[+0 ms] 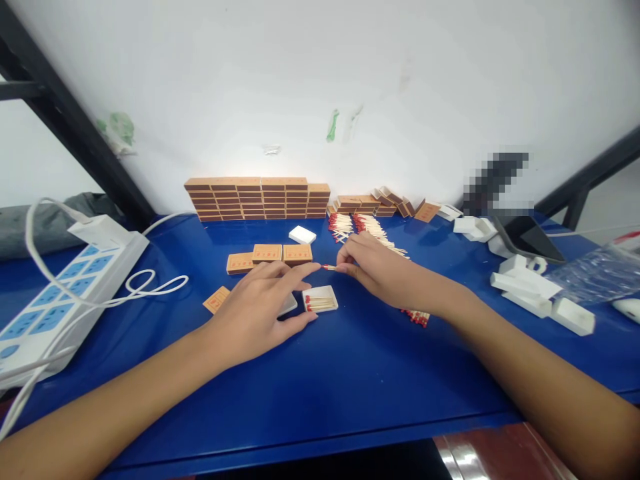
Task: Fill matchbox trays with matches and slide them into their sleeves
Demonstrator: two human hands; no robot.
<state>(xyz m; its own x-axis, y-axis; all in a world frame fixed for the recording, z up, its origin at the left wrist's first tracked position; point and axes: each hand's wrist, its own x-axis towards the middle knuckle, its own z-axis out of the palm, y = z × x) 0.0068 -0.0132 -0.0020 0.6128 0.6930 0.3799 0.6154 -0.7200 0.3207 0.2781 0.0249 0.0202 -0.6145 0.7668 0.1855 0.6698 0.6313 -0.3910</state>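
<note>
Right hand (357, 263) is pinched between thumb and index finger on matches (329, 267), red heads toward my left; can't tell how many. They're just above and behind the tray (327, 291), which lies open on the worktop (350, 380), part-filled, heads left. Left hand (270, 297) has fingers spread, thumb apart from them, at the tray's left side; index tip is right at the match heads, contact unclear. Thumb tip is by the tray's front edge; can't tell if touching. Three boxes (267, 253) sit behind and left of the tray, the box stack (257, 199) further back against the wall (300, 87). Match piles (371, 225) lie behind and right of the tray, white trays (530, 293) well off to its right, power strip (65, 293) far left.
</note>
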